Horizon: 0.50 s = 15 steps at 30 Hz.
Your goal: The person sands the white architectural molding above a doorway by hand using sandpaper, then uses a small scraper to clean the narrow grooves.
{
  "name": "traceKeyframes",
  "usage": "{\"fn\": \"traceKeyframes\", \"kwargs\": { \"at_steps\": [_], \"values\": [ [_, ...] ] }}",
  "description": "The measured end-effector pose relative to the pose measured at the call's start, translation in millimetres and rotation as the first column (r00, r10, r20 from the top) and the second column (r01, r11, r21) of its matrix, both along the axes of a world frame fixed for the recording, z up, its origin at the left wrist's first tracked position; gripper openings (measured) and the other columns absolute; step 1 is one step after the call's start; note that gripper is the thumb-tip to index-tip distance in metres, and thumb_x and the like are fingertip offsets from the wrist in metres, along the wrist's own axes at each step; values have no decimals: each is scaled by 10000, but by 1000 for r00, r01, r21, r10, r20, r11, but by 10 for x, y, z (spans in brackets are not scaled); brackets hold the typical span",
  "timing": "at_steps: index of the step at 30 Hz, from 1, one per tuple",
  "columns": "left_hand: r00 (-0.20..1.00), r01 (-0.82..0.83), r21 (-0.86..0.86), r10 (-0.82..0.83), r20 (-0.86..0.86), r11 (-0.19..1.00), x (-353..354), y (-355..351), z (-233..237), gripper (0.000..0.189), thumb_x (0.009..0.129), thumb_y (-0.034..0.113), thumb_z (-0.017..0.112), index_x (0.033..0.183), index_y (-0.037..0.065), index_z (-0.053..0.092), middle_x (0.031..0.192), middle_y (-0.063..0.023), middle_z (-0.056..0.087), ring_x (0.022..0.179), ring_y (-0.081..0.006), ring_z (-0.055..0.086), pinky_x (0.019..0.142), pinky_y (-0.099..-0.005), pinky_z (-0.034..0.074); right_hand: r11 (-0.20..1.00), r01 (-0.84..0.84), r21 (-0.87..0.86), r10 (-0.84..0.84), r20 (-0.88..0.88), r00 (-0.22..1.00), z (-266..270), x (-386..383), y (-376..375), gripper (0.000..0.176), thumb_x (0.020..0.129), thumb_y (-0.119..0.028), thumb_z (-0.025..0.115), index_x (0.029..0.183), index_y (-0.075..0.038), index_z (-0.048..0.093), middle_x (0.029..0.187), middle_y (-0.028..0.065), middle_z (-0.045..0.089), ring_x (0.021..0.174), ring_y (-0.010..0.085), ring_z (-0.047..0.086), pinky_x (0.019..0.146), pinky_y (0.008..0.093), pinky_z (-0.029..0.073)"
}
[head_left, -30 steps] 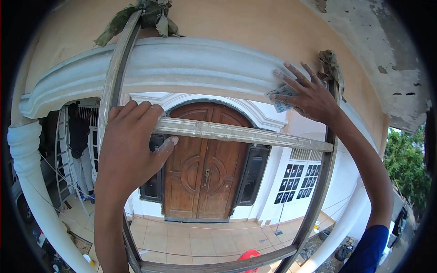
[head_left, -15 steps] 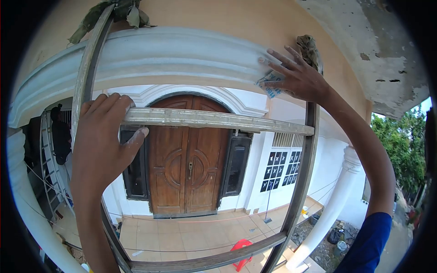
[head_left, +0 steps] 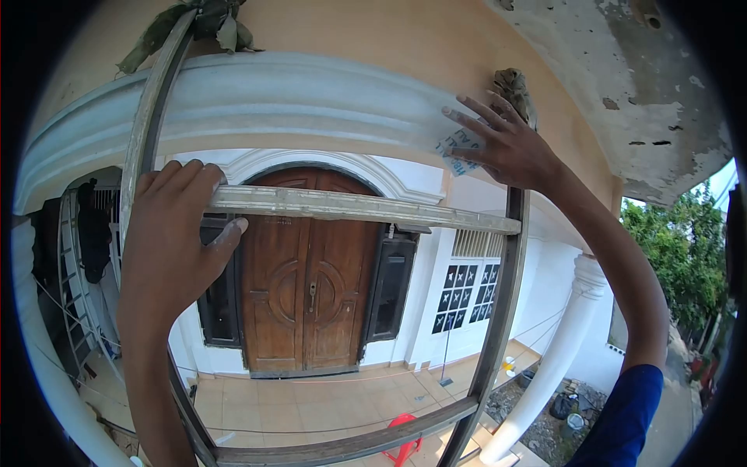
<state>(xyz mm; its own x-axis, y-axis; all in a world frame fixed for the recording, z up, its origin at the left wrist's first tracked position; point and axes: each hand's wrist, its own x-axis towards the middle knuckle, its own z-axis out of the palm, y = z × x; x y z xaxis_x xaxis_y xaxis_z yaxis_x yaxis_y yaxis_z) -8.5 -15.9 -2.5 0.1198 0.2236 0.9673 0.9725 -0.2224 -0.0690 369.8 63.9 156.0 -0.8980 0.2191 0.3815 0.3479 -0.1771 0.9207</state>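
While the left hand is closed on the wooden ladder where its left rail meets the upper rung, the right hand is open, its fingers spread over a lettered sheet on the right part of the pale moulding. Palm and fingers seem to press the sheet flat rather than pinch it; whether any edge is tucked between the fingers cannot be told. Cloth is bundled around both ladder tops, the left bundle and the right bundle, each by the orange wall above the moulding.

Far below are the tiled floor, a red chair near the lower rung, and a double wooden door. At the far left, a person in dark clothing is beside another ladder.

The main risk, as I judge it, is sideways load: with the right arm reaching past the right rail, leaning farther could shift the weight and make a padded top slide along the wall. The sheet could slip from under the flat fingers if pressure eases, since nothing visible hooks its edge. A loosened left hand would leave less to steady the body against either slip.
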Motion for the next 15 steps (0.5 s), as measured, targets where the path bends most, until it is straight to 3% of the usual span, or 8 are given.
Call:
{"fn": "traceKeyframes", "kwargs": {
  "at_steps": [2, 5, 6, 9, 13, 15],
  "values": [
    [1000, -2, 5, 2, -9, 1000, 16, 1, -8, 466, 724, 103, 747, 1138, 7, 556, 1110, -178, 590, 1087, -369, 524, 1043, -471, 342, 989, -150, 11, 150, -11, 989, -57, -292, 23, 312, 850, -265, 619, 1132, -390, 661, 1514, -47, 325, 1436, 202, 217, 1191, 488, 181],
    [1000, -20, 24, 21, -15, 1000, -16, 63, -29, 478, 719, 97, 748, 1144, 7, 549, 1117, -182, 584, 1103, -378, 514, 1046, -474, 339, 981, -137, 137, 135, 29, 990, -47, -376, 270, 309, 863, -270, 597, 1142, -390, 657, 1518, -37, 315, 1441, 205, 202, 1189, 494, 177],
    [1000, -1, -23, 1, 0, 1000, -27, 65, -16, 488, 715, 93, 750, 1150, 9, 545, 1137, -185, 577, 1131, -394, 502, 1058, -488, 326, 991, -102, 83, 99, 35, 994, -21, -257, 256, 303, 868, -271, 584, 1134, -393, 660, 1527, -31, 301, 1440, 221, 206, 1192, 497, 154],
    [998, -42, 82, 45, -33, 996, -45, 97, -59, 500, 710, 93, 754, 1155, 13, 540, 1147, -184, 573, 1146, -403, 493, 1063, -494, 318, 991, 130, -7, -130, -107, 986, -106, 255, 161, 299, 856, -287, 592, 1122, -401, 664, 1536, -25, 286, 1442, 238, 202, 1193, 500, 140],
    [1000, -15, -14, 15, 13, 1000, -27, 58, -25, 508, 709, 92, 752, 1163, 17, 536, 1163, -185, 567, 1167, -405, 482, 1078, -498, 304, 938, 347, 0, -340, -208, 917, -175, 28, -268, 309, 884, -202, 602, 1156, -332, 670, 1452, 18, 442, 1389, 258, 326, 1160, 495, 222],
    [999, -19, -42, 21, 37, 999, -7, 60, -21, 511, 711, 94, 751, 1166, 17, 533, 1167, -190, 564, 1185, -408, 473, 1089, -499, 296, 998, -6, -70, -20, -360, 933, -143, 40, -435, 316, 889, -145, 591, 1177, -249, 667, 1366, 42, 530, 1302, 281, 442, 1104, 471, 304]
  ]
}}
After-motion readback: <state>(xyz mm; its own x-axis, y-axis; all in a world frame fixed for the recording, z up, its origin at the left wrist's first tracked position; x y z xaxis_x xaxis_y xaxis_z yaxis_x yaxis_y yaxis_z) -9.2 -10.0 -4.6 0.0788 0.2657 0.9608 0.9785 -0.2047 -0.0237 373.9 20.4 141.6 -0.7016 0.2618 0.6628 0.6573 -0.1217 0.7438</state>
